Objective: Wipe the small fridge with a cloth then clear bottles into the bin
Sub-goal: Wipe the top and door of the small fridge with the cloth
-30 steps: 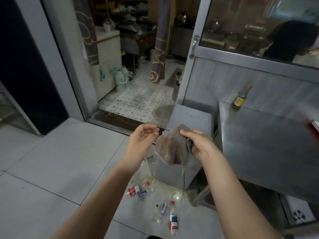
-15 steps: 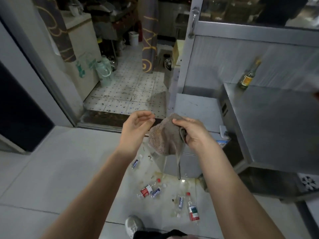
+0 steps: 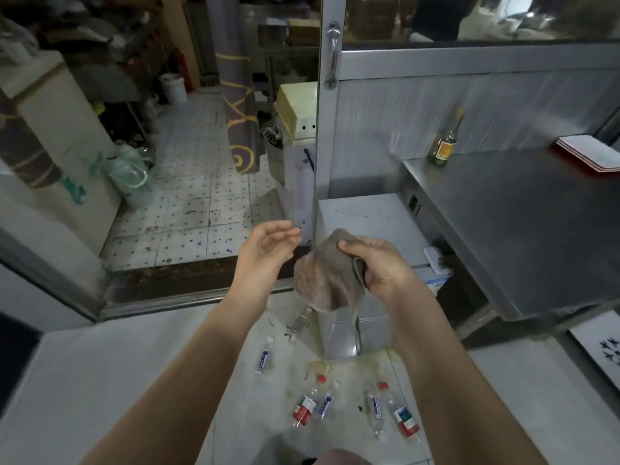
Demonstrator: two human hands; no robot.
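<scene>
Left hand (image 3: 268, 250) hovers loosely spread, empty; the cloth (image 3: 320, 280) hangs bunched, gripped by the right hand (image 3: 379, 263) over the small fridge (image 3: 369, 219) front edge; bottles (image 3: 303, 409) litter the stained floor (image 3: 151, 364) below; stepping closer could roll one underfoot.

- Restaurant back-of-house, commercial kitchen area.
- Stainless steel counter (image 3: 523, 236) right, glass sauce bottle (image 3: 444, 142) on its far corner.
- Steel-clad partition (image 3: 469, 105) with glazed top; beyond its doorway a speckled tile floor (image 3: 201, 203), patterned door curtain (image 3: 240, 105), white bucket (image 3: 173, 88).
- Plastic bottles (image 3: 304, 409) littered on near floor.
</scene>
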